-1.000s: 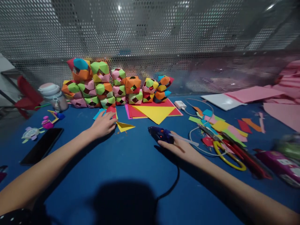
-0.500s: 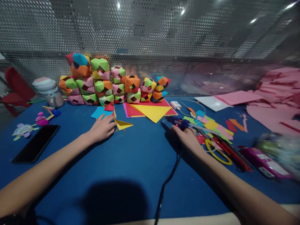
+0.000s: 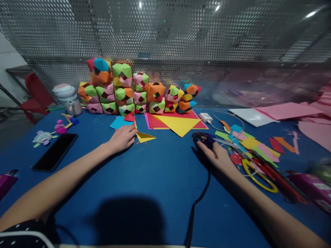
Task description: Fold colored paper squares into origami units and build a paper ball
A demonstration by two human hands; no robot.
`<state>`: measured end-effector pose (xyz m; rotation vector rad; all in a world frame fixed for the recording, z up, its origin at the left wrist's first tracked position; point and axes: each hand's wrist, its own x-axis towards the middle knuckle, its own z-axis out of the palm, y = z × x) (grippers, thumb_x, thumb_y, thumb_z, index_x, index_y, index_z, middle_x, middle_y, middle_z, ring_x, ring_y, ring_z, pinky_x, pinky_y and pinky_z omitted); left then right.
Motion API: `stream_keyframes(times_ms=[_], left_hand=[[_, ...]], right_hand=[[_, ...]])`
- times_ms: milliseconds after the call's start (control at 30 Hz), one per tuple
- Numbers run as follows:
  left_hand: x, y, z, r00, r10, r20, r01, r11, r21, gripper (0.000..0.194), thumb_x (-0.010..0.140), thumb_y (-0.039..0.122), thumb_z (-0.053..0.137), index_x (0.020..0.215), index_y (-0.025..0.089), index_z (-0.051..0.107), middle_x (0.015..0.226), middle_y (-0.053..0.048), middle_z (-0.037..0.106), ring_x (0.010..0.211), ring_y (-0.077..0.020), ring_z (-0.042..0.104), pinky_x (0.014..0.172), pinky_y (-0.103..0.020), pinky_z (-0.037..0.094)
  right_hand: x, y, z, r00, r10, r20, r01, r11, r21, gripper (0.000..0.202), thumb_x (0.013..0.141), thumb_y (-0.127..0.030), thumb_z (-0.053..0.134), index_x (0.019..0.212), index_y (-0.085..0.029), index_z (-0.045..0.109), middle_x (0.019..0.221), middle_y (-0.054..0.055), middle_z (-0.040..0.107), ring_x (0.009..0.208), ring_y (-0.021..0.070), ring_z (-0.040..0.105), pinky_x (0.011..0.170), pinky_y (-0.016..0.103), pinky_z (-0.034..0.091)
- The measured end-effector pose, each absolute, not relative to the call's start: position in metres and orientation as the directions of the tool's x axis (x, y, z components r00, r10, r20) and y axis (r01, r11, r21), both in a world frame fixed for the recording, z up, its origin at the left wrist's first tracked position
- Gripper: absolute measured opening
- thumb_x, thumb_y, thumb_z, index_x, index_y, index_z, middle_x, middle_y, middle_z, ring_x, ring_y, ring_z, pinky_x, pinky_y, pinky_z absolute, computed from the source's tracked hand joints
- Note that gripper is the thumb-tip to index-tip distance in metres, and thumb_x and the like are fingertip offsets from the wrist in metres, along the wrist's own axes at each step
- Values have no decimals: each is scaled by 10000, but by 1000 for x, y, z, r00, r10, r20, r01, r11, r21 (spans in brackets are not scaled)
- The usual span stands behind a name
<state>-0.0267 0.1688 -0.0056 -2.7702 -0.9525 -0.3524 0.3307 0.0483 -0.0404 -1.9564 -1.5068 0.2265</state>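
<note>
Fingers of the right hand (image 3: 219,157) I guide from afar close around a dark blue glue gun (image 3: 206,138) with a small red light, in the head camera view. The left hand (image 3: 123,138) lies palm down, its fingers loosely bent and touching or just beside a folded yellow paper (image 3: 145,137) at the middle of the blue table (image 3: 144,175); whether they pinch it, I cannot tell. For good handling, I would hold the paper flat from its edge, keep the nozzle well away from the left fingertips, and leave slack in the black cord (image 3: 193,210), which trails toward the near edge. At far right, a purple packet (image 3: 311,187) carries pale lettering; one character may be a B, the rest is too blurred. I read no brand on the glue gun or the dark phone (image 3: 56,152) at left.
</note>
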Motion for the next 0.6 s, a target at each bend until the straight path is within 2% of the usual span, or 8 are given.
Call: stream_keyframes(times_ms=[167, 233, 333, 433, 567, 600], left_hand=[[-3, 181, -13, 754, 561, 343, 615, -786, -68, 335, 857, 184, 407, 1172, 145, 516, 1254, -127, 522, 1124, -230, 496, 921, -366, 403], [4, 183, -16, 769, 557, 314, 606, -792, -79, 269, 846, 165, 416, 1064, 143, 572, 1216, -125, 547, 1086, -235, 517, 883, -366, 413], [9, 176, -21, 777, 561, 285, 605, -791, -90, 189, 837, 153, 421, 896, 149, 601, 1045, -103, 625, 974, -223, 563, 807, -350, 426], [12, 155, -23, 791, 553, 263, 591, -801, -94, 165, 847, 175, 417, 882, 158, 576, 874, -76, 644, 835, -199, 581, 720, -319, 425], [17, 116, -22, 848, 474, 237, 504, -860, -83, 133, 851, 205, 432, 888, 175, 556, 829, -50, 644, 794, -178, 581, 705, -294, 417], [18, 107, -21, 857, 453, 244, 481, -874, -70, 135, 851, 206, 433, 893, 175, 557, 830, -50, 647, 790, -178, 584, 709, -294, 417]], right_hand=[[336, 28, -28, 302, 927, 221, 842, -151, -518, 395, 705, -577, 487, 835, -209, 547, 799, 110, 653, 741, 299, 623, 622, 400, 474], [340, 11, -23, 296, 922, 249, 872, -154, -465, 372, 649, -565, 542, 818, -234, 567, 832, 136, 668, 769, 336, 631, 647, 443, 485], [333, -12, -13, 245, 951, 189, 886, -141, -441, 309, 666, -574, 520, 748, -284, 592, 766, 113, 684, 707, 339, 644, 619, 470, 494], [301, -16, -2, 100, 976, 195, 846, 20, -533, 317, 690, -568, 528, 854, -314, 623, 884, 90, 693, 809, 316, 647, 709, 469, 515], [244, 12, 0, -62, 942, 331, 792, 248, -558, 458, 719, -508, 561, 1119, -284, 556, 1167, 99, 604, 1062, 309, 563, 896, 475, 450], [233, 21, -1, -113, 941, 318, 765, 286, -577, 439, 728, -481, 563, 1114, -272, 562, 1141, 93, 619, 1035, 294, 578, 880, 450, 461]])
